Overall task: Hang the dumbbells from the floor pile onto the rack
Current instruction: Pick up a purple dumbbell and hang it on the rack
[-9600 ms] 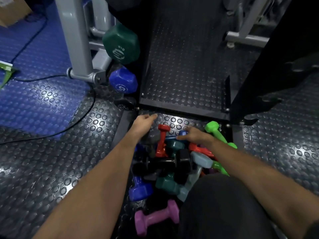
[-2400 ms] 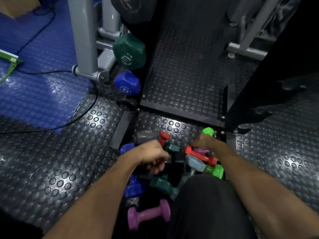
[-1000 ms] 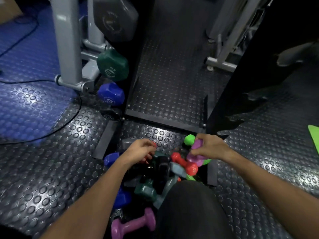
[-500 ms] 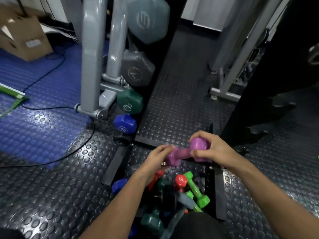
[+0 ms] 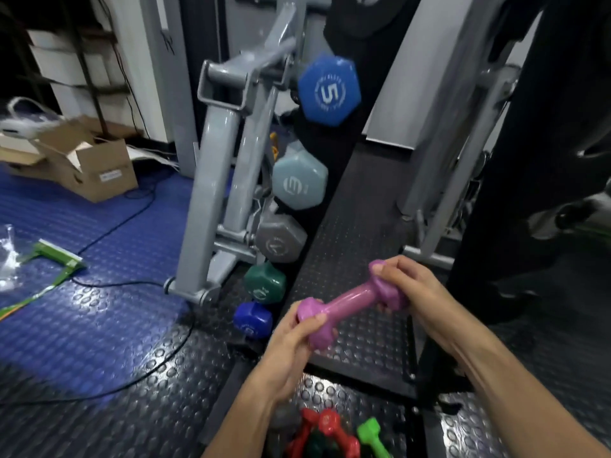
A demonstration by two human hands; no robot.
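The rack (image 5: 228, 166) is standing tall ahead and to the left, its grey uprights leaning back. Five dumbbells are hanging along it with their hexagonal ends facing the person, the biggest at the top: a blue one marked 5 (image 5: 329, 89), a pale blue one (image 5: 300, 180), a grey one (image 5: 281, 238), a dark green one (image 5: 265, 283) and a small blue one (image 5: 253, 320) lowest. That order by size is probably the guide for where the next weight belongs.

The pile (image 5: 330, 431) is lying on the studded floor at the bottom edge, with red and green pieces showing, so much is left to hang.

The purple dumbbell (image 5: 352, 304) is being held in the air between pile and rack, tilted with its right end higher. The left hand (image 5: 294, 345) is closing its fingers around the lower-left head, and the right hand (image 5: 408, 294) is wrapping the upper-right head. Gripping both ends is leaving the bar bare, likely so that the bar can drop into a slot on the rack. As a small weight, it will probably go low.
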